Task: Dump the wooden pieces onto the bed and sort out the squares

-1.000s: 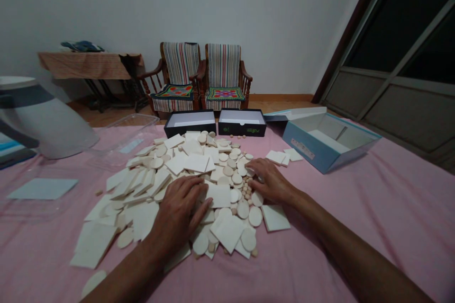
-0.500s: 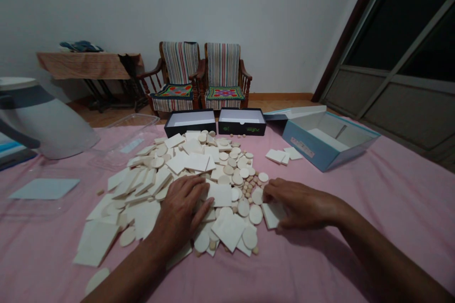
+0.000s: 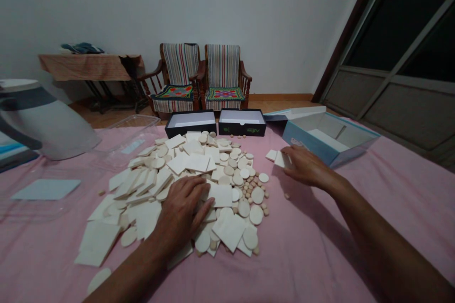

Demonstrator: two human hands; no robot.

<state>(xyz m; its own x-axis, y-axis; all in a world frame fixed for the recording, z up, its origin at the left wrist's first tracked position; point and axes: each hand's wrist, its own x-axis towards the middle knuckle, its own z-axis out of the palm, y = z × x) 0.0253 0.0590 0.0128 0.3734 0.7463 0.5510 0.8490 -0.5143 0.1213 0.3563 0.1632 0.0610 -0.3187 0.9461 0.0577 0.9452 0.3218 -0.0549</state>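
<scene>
A wide heap of pale square tiles (image 3: 227, 227), round discs (image 3: 256, 215) and small wooden beads or pellets (image 3: 250, 182) covers the middle of the pink cloth. My left hand (image 3: 185, 203) lies on the heap with its fingers spread, touching the pieces and gripping none. My right hand (image 3: 305, 165) is to the right of the heap, its fingers closed on a pale square tile (image 3: 282, 160). This tile is over a small group of square tiles (image 3: 272, 155), partly hidden by the hand. Whether it touches them I cannot tell.
Behind the heap stand two black open boxes (image 3: 241, 129). A blue open box (image 3: 313, 138) is at the right, beyond my right hand. At the left are a grey-white jug (image 3: 64, 128) and clear plastic trays (image 3: 88, 163). One pellet (image 3: 286, 196) lies apart on the cloth.
My right hand has moved away from the heap's right edge, farther back and right, carrying a square tile to the small tile group. A loose pellet now shows on the cloth. My left hand stays put.
</scene>
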